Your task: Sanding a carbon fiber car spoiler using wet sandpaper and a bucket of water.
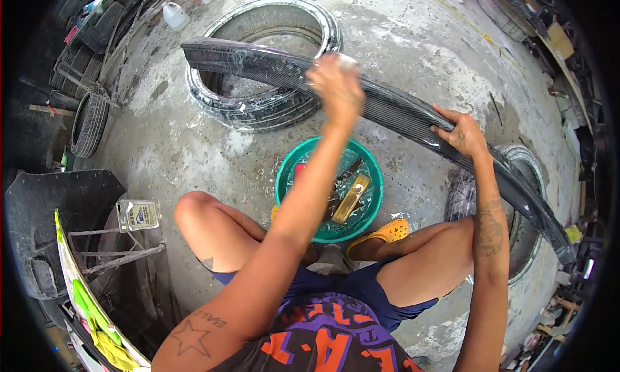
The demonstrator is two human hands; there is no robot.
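A long, curved, dark carbon-fibre car spoiler (394,107) stretches across in front of me, resting over two tires. My left hand (337,88), slightly blurred, is on its middle; the fingers are closed round a small pale pad (347,61), pressed to the upper edge and mostly hidden. Further right, my right hand (464,134) grips the spoiler, thumb on the near face and fingers over the far edge. Below my left forearm stands a teal basin (380,194) of water, holding a tan block (352,199), dark pieces and something red partly hidden.
Stacked worn tires (258,113) bear the spoiler's left end; another tire (526,162) lies under its right part. A white jug (175,15) stands at far left. A metal stand (116,252) and a black panel (39,210) are at left. My yellow clog (387,233) is beside the basin.
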